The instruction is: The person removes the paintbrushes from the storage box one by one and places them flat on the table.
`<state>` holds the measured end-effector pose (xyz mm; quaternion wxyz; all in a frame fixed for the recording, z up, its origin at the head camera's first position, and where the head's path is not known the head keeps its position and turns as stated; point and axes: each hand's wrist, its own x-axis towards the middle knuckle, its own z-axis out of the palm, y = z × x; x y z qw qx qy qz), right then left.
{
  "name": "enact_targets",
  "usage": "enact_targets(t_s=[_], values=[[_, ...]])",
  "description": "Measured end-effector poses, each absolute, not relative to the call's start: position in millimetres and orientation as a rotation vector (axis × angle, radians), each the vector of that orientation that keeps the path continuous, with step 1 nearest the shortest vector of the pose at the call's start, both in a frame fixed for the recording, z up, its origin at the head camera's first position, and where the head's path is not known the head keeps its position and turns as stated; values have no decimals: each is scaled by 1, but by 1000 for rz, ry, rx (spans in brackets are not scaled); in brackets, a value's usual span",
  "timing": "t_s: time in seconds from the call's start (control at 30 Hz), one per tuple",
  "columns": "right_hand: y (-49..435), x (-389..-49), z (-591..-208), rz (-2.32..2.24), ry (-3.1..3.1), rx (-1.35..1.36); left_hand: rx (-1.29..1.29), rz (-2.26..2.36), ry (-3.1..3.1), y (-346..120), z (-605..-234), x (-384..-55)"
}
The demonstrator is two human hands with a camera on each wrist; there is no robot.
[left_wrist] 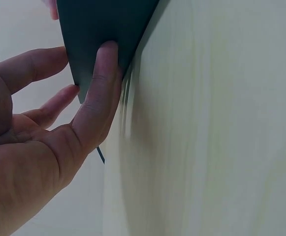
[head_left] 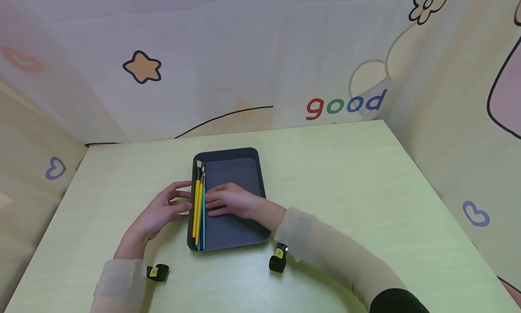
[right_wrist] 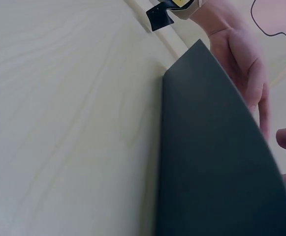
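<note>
Paintbrushes [head_left: 196, 209]: bunched inside tray [head_left: 229, 154], along left edge; probably light, stiff, smooth-handled, bristles delicate; best grasped mid-handle. Left hand [head_left: 164, 208]: outside tray, fingers extended against left wall. Right hand [head_left: 235, 201]: inside, fingers loosely extended towards paintbrushes, contact unclear. Hands apart, paintbrushes between.

Pale yellow-green table [head_left: 346, 177] with faint wood grain, a dark rectangular tray [head_left: 240, 229] directly on top.
</note>
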<state>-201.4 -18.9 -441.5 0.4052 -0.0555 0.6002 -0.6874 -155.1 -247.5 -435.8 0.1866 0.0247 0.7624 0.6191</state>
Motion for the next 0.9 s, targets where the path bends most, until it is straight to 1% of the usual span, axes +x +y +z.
enact_targets(t_s=[0.5,0.9], values=[[-36,-187,-453,-1730,1864,-286,74,1742,2155,-245,-436,-155],[-34,-188,-455,-1796,1772,-216,84,1756,2155,-247,-434,-152]])
